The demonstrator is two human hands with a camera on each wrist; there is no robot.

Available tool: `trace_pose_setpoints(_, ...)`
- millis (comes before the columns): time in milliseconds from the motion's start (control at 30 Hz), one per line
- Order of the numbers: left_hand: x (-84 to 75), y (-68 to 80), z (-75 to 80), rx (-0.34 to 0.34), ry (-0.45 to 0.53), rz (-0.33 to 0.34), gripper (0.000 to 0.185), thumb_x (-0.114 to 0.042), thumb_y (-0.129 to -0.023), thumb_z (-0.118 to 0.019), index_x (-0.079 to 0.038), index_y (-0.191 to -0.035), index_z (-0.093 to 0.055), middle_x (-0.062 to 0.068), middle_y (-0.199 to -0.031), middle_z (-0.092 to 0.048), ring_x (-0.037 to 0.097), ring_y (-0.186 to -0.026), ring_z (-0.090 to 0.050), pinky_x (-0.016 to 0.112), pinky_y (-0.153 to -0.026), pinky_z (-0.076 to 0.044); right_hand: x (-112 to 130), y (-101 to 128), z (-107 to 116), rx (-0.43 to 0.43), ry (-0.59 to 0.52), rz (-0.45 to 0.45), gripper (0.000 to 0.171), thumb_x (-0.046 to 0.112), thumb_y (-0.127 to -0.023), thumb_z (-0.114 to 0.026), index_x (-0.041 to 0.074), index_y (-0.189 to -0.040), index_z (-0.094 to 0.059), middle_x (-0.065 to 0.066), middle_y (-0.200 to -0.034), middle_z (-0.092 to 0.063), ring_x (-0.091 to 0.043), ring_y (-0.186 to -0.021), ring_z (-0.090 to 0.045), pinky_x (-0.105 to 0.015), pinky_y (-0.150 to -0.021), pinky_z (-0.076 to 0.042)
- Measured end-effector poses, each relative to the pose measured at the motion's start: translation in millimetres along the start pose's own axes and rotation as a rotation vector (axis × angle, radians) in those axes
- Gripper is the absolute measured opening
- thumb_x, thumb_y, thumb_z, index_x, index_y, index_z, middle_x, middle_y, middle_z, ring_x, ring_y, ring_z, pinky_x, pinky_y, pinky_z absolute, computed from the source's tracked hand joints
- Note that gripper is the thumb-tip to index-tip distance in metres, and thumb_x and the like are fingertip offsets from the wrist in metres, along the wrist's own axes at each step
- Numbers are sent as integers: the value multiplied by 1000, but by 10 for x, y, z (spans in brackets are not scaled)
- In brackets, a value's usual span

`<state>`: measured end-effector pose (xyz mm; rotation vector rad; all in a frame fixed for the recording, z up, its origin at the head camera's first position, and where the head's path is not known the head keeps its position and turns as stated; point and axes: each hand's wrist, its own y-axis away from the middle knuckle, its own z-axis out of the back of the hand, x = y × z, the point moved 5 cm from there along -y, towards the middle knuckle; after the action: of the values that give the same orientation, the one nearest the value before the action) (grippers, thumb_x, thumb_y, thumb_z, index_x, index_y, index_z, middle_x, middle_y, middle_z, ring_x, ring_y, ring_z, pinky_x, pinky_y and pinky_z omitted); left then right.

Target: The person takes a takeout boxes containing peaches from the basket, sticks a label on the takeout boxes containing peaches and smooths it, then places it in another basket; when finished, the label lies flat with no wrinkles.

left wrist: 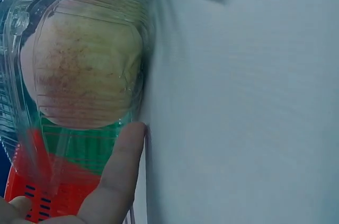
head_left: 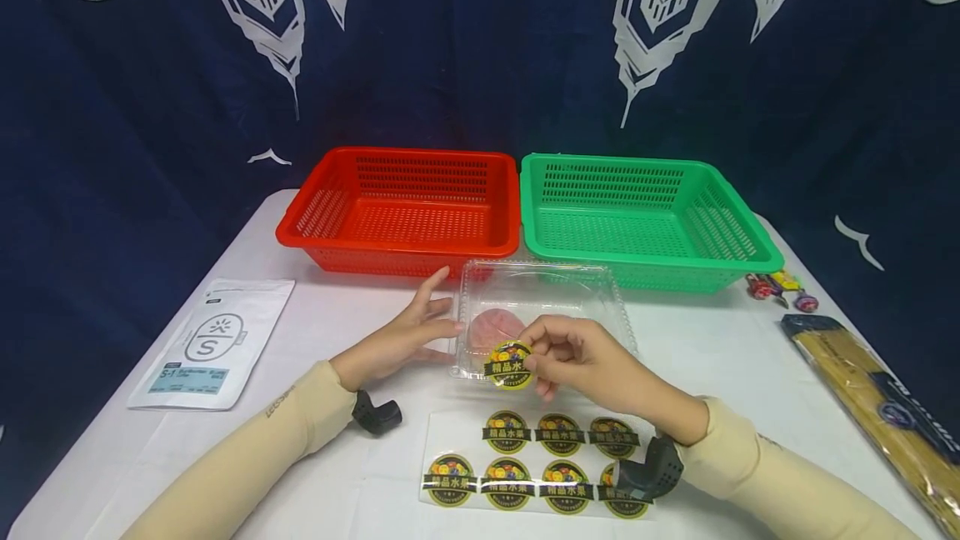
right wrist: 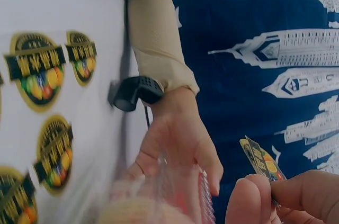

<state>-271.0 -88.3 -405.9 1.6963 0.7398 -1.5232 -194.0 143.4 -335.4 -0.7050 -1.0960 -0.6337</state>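
A clear lidded plastic container [head_left: 570, 286] stands on the table, with a round pinkish fruit [head_left: 495, 330] inside. The left wrist view shows that fruit [left wrist: 87, 60] as pale yellow with a reddish blush, like a peach. My left hand [head_left: 397, 344] is at the container's left side, fingers spread; its thumb [left wrist: 119, 173] lies by the lower edge. Between thumb and fingers, my right hand [head_left: 592, 361] pinches a round black-and-gold fruit sticker [head_left: 508, 367] over the container's near left part. Whether the sticker touches the plastic I cannot tell.
Below the container lies a sheet [head_left: 450, 436] of several matching stickers. A red basket [head_left: 397, 261] and a green basket [head_left: 652, 261] stand behind. At left is a white pouch [head_left: 213, 344]; at right, wrapped candies [head_left: 804, 302] and a long brownish package [head_left: 862, 398].
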Motion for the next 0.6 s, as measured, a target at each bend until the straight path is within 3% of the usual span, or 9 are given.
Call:
trace_pose_setpoints(267, -36, -111, -95, 22, 15, 28, 110, -16, -98, -68, -29, -173, 12, 32, -174, 7, 54, -161, -11, 72, -112, -44, 48, -70, 343, -66, 60, -141, 12, -6, -103, -64, -15, -111, -63, -17, -85, -70, -13, -69, -70, -31, -64, -64)
trace_pose_setpoints(600, -121, -148, -146, 68, -17, 68, 118, -13, -93, -71, -33, -172, 16, 32, -174, 15, 54, -162, 0, 78, -114, -34, -8, -223, 666, -109, 75, -262, 16, -2, -104, -63, -13, -115, -60, -9, -82, -69, -13, -69, -69, -29, -69, -63)
